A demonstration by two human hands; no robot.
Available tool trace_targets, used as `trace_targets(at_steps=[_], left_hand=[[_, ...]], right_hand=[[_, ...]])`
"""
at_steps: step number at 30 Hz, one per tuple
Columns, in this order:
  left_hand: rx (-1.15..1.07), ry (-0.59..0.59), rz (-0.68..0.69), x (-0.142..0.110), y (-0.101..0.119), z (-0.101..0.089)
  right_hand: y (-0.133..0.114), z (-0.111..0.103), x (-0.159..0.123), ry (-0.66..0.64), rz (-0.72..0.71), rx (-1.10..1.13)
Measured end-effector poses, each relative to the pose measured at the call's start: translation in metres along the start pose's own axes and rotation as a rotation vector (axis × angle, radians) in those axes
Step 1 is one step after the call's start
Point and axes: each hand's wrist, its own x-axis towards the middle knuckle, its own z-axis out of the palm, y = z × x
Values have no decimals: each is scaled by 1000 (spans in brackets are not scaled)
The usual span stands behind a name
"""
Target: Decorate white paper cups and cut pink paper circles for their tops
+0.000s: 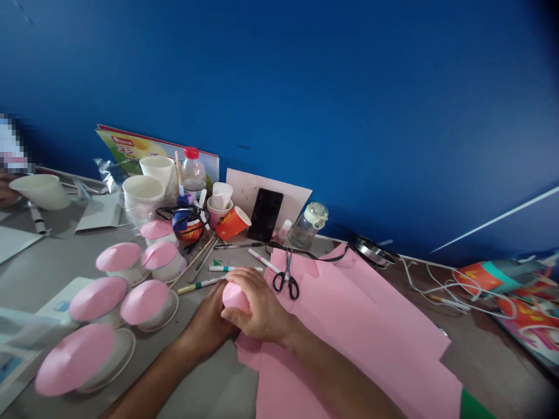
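Note:
My right hand [264, 314] curls over a piece of pink paper [234, 297], thumb along its near side and fingers over its far side. My left hand [212, 323] is closed around the far and left side of the same piece, mostly hidden behind the right. The underside of the piece is hidden by my hands. To the left stand several upturned white paper cups, each topped with a shallow pink paper cone [100, 295]. Black-handled scissors [287, 279] lie right of my hands on large sheets of pink paper [345, 308]. Markers [201, 285] lie just beyond my hands.
Behind stand stacked white cups [157, 169], a red-capped bottle [192, 169], a tilted red cup [233, 224], a dark phone [265, 214] and a glass jar [308, 227]. White cables [437, 288] lie at right. Another person's hand [6, 189] shows at far left, near a cup.

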Motion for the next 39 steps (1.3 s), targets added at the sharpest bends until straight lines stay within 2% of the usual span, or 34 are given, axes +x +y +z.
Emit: trace_targets(at_steps=[3,5,9,16,23,27,31,33,36,39], left_hand=[[-6,-35,-70,0,3,0],[-10,-35,-104,-1,4,0],[-26,-35,-100,-1,3,1],[-20,-42,-39,0,3,1],[-13,-35,-40,-1,1,2],[-80,-13,-120,-2,2,1],[-155,95,-229,-3,4,-1],[-185,130,-253,-3,5,-2],[-198,151,-248,-3,5,-3],[-195,159,-242,-2,5,-4]], right_hand=[[-2,-13,2,9,137,120],[-1,-21,4,44,169,180],[3,-21,7,78,120,116],[5,-4,7,-25,64,-39],[5,-5,7,-29,49,-37],[9,-10,3,5,191,142],[19,-15,2,206,276,368],[25,-16,3,233,282,462],[32,-20,5,48,283,567],[32,-26,5,-161,247,528]])
